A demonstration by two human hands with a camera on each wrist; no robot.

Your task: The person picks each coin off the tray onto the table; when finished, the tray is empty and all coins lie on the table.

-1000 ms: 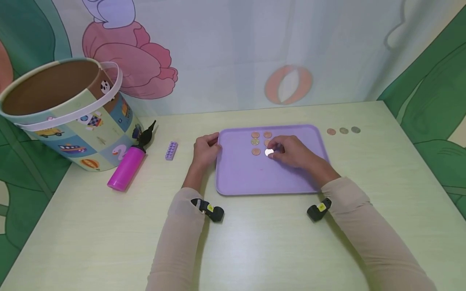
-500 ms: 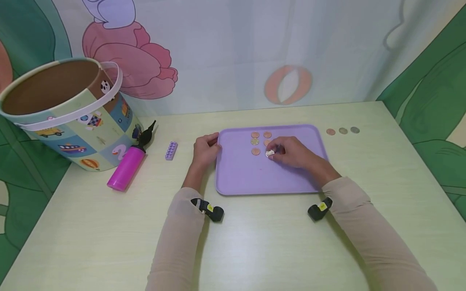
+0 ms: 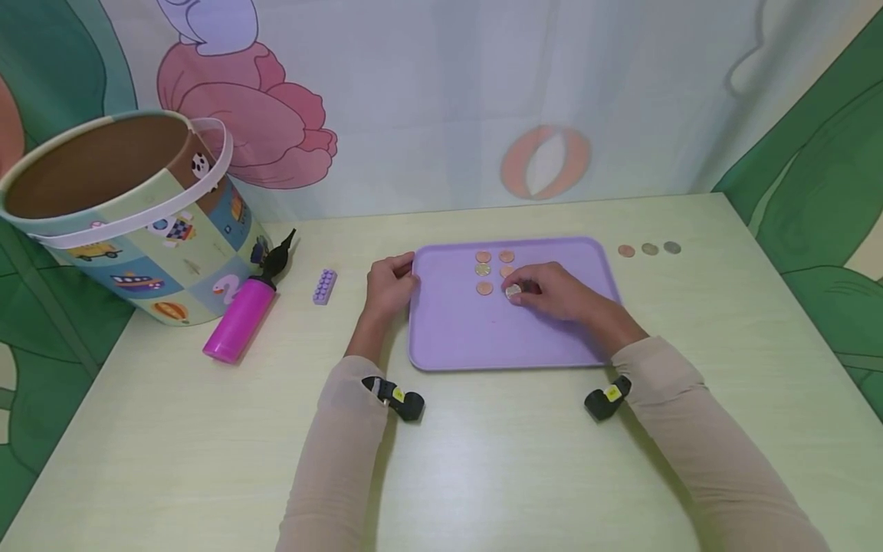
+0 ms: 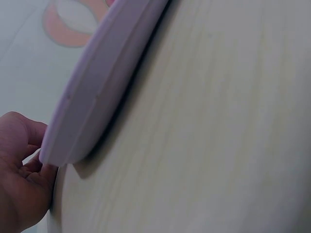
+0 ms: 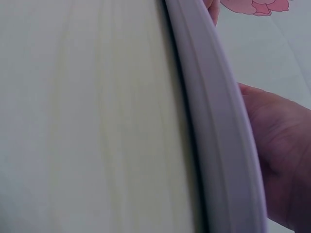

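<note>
A purple tray point(image 3: 469, 337) lies on the table, bearing several copper- and brass-coloured coins point(image 3: 484, 288) in two columns near its far side. My right hand point(image 3: 557, 291) is over the tray and pinches a silver coin point(image 3: 513, 291) between thumb and fingers at the near end of the right-hand column. Part of a copper coin point(image 3: 507, 271) shows beside the fingertips. My left hand point(image 3: 388, 290) holds the tray's left rim, its fingers bent at the edge. In the left wrist view, that hand point(image 4: 22, 179) meets the tray's corner. The tray wall hides the right fingers in the right wrist view.
Three coins point(image 3: 650, 249) lie in a row on the table right of the tray. To the left are a purple toy brick point(image 3: 325, 286), a magenta pump point(image 3: 241, 318) with a black nozzle, and a large patterned bucket point(image 3: 172, 264). A printed curtain point(image 3: 414, 115) hangs behind.
The silver coin has tilted and shifted slightly to the right in the right hand's fingertips. The left hand and the tray have stayed in place.
</note>
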